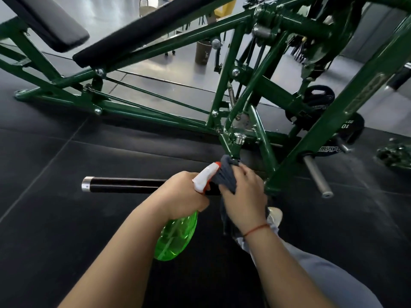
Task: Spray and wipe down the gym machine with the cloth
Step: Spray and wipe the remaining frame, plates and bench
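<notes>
Black rubber matting (55, 218) covers the floor from 3 to 9 o'clock; glossy grey flooring (155, 68) lies beyond, toward 12 o'clock, bearing a brown cylindrical bin (202, 52) and a chair (145, 6).

- Gym: green steel machine frame (224, 90) seen across the frame.
- Black padded benches (53, 23), upper left.
- Weight plates (347, 130), right.
- Black rubber flooring (66, 218), lower left.
</notes>
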`<state>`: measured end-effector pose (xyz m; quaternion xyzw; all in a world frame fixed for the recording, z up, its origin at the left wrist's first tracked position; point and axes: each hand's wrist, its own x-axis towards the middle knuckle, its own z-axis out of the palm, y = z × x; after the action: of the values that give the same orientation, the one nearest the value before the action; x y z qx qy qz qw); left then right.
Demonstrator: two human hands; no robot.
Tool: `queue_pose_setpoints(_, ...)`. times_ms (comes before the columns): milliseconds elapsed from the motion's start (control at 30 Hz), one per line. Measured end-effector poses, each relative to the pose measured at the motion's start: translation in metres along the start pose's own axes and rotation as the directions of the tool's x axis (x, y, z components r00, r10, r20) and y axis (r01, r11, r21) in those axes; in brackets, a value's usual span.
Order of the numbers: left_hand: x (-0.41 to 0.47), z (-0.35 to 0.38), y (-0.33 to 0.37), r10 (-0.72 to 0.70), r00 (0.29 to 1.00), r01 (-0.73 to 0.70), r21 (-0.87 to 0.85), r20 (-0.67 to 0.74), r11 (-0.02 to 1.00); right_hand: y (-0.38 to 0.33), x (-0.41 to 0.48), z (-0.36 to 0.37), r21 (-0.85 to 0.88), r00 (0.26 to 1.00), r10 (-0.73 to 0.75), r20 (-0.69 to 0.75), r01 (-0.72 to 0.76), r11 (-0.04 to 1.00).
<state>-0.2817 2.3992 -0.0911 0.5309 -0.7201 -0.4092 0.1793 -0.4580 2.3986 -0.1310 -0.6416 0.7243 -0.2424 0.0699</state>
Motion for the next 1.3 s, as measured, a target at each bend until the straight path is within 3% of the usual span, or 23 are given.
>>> queue_pose_setpoints(133,0.008,0.004,0.0,0.004,1.0,-0.004,-0.017,-0.009,1.0,-0.016,0.027,0.002,-0.174,0.991,0.12,0.061,-0.108,0.979)
queue_pose_setpoints(233,0.008,0.008,0.002,-0.039,0.994,0.034,-0.049,-0.099,0.998,-0.019,0.064,-0.001,-0.348,0.947,0.116,0.299,-0.004,0.937)
queue_pose_setpoints(400,0.008,0.003,-0.001,-0.112,0.979,0.09,-0.136,-0.17,0.987,-0.028,0.11,-0.003,-0.476,0.746,-0.046,0.665,0.47,0.743)
queue_pose_setpoints(467,0.012,0.002,-0.004,-0.132,0.979,0.122,-0.075,-0.155,0.99,-0.033,0.119,0.005,-0.455,0.662,0.02,0.749,0.493,0.741)
queue_pose_setpoints(600,0.012,0.004,0.001,-0.139,0.983,0.142,0.017,-0.117,0.99,-0.037,0.122,0.023,-0.335,0.512,0.091,0.854,0.408,0.849)
queue_pose_setpoints(667,0.008,0.004,0.004,-0.164,0.978,0.165,-0.005,-0.125,0.986,-0.035,0.122,0.024,-0.323,0.54,0.063,0.839,0.401,0.857)
queue_pose_setpoints(767,0.005,0.003,0.005,-0.179,0.977,0.186,0.054,-0.114,0.981,-0.03,0.115,0.015,-0.373,0.69,0.016,0.723,0.371,0.851)
queue_pose_setpoints(867,0.005,0.004,0.005,-0.206,0.971,0.214,0.064,-0.119,0.975,-0.022,0.098,0.005,-0.367,0.853,-0.064,0.518,0.289,0.884)
queue_pose_setpoints(967,0.005,0.003,0.005,-0.223,0.963,0.229,0.021,-0.151,0.973,-0.019,0.072,-0.001,-0.242,0.975,-0.028,0.22,0.082,0.967)
queue_pose_setpoints(1033,0.007,0.003,0.005,-0.222,0.962,0.226,0.01,-0.156,0.974,-0.019,0.051,0.0,-0.104,0.998,0.06,0.032,-0.056,0.993)
queue_pose_setpoints(1133,0.008,0.002,0.005,-0.22,0.964,0.223,0.007,-0.152,0.975,-0.021,0.021,0.005,0.173,0.978,0.13,-0.165,-0.101,0.98)
queue_pose_setpoints(1300,0.006,0.004,0.005,-0.202,0.968,0.208,0.024,-0.152,0.978,-0.018,-0.011,0.002,0.614,0.954,0.279,-0.111,-0.155,0.774)
